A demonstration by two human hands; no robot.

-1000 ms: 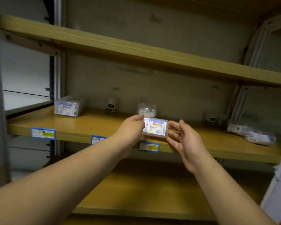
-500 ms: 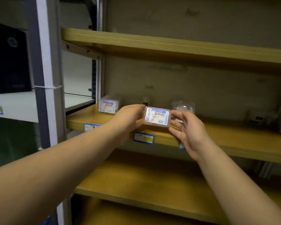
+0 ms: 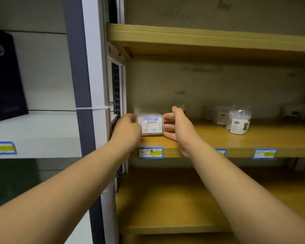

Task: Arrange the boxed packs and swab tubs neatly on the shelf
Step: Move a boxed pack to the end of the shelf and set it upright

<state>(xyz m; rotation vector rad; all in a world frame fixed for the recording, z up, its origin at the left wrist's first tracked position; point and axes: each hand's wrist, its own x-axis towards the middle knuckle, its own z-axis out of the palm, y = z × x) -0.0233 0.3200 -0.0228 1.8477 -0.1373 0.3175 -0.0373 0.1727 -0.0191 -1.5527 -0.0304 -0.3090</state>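
A small clear boxed pack [image 3: 151, 125] with a blue and white label stands at the left end of the middle wooden shelf [image 3: 209, 140]. My left hand [image 3: 128, 131] grips its left end. My right hand [image 3: 179, 128] has straight fingers against its right end. Behind it, another pack [image 3: 139, 110] is mostly hidden. A clear swab tub [image 3: 239, 121] stands further right on the same shelf, with a second tub [image 3: 222, 115] behind it.
A white and grey upright post [image 3: 88, 103] borders the shelf on the left. Beyond it a white shelf [image 3: 33, 134] carries a dark box [image 3: 4, 76]. Blue price labels [image 3: 151, 152] line the shelf edge. A lower wooden shelf [image 3: 165, 208] lies below.
The view swung left. Both hands carried the boxed pack leftwards along the shelf to its left end, in front of the other pack there.
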